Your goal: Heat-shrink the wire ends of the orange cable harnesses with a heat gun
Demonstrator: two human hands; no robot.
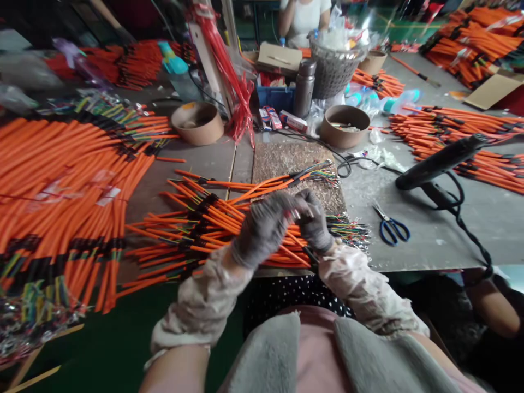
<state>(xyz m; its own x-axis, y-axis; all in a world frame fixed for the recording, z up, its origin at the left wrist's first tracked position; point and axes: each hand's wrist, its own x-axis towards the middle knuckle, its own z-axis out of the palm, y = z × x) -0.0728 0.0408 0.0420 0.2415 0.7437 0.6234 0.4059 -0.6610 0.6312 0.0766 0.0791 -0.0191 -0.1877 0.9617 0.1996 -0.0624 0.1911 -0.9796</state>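
Note:
Grey work gloves cover both hands, and they meet above a pile of orange cables (221,215). My left hand (262,226) is closed, its fingertips pinched close to those of my right hand (314,224), which is closed too. Something small and reddish shows between the fingertips, too blurred to name. The cables have black sleeves and thin coloured wires, with metal ends at the right. Beneath some of them lies a worn brown board (282,155). Blue-handled scissors or snips (393,230) rest on the table to the right of my right hand.
A large bundle of orange cables (69,164) fills the left side. A black heat gun (442,164) with a cord stands at right. Behind the board are cardboard rings (197,128), a dark flask (305,87) and a grey basket (333,68). Another person (305,22) is across the table.

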